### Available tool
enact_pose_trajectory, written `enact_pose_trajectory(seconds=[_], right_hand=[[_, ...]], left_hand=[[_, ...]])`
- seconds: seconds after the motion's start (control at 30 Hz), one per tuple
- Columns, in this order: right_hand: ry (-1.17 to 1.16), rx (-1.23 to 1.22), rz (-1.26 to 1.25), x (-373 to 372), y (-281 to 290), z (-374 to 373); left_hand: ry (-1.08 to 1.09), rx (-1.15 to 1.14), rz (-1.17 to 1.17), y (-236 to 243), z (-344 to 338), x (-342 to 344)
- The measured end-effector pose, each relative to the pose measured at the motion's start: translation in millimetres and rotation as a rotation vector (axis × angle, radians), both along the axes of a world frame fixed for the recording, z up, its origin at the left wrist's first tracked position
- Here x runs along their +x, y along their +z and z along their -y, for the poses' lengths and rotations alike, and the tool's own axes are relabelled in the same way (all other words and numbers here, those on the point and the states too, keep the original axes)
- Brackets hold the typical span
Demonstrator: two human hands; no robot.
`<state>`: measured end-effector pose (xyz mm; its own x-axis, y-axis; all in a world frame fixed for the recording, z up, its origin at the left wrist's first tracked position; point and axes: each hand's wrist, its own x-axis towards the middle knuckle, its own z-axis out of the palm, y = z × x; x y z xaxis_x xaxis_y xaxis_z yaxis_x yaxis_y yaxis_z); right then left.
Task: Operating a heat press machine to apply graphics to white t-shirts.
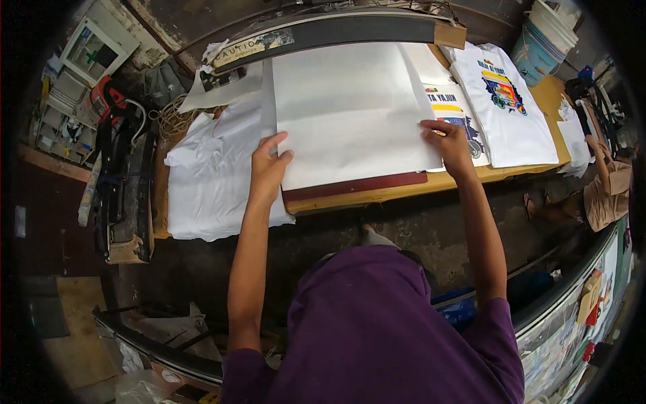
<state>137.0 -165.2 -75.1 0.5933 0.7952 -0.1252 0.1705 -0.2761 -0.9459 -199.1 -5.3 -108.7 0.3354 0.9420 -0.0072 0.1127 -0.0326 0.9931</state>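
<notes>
Both arms stretched forward, left hand (268, 165) and right hand (449, 143) pressed flat, fingers spread

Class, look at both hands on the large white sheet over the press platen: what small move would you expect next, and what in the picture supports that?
Probably a smoothing or squaring of the white sheet. The left hand presses its left edge and the right hand its right edge, a fold line runs down the sheet, and its lower right corner overlaps a printed t-shirt beside the dark red platen.

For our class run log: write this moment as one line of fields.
left hand: on white sheet left edge | right hand: on its right edge | printed T-shirts: right | plain shirts: left
</notes>
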Motion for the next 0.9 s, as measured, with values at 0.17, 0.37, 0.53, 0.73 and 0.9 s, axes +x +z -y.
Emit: enact_pose_trajectory(seconds=[0.17, 0.37, 0.53, 0.73, 0.9], right_hand=[[0.212, 0.203, 0.134, 38.7, 22.4, -53.8], [0.196, 0.069, 0.412, 60.0, 17.2, -97.7], [0.243, -0.248, 0.854, 49.0, -0.1, -109.6], [0.175, 0.057, 1.234, 11.1, -5.3, -97.8], [0.275, -0.058, 1.308, -7.3, -19.4, -106.6]], left_hand=[[-0.012, 0.093, -0.003, 15.6, -62.3, 21.4], [-0.019, 0.236, -0.272, 16.1, -111.1, 40.7], [-0.084, 0.55, -0.865, 23.2, -113.1, 50.0], [-0.125, 0.985, -0.873, 25.4, -50.6, 69.7], [-0.232, 1.061, -0.909, 8.8, -6.2, 75.2]])
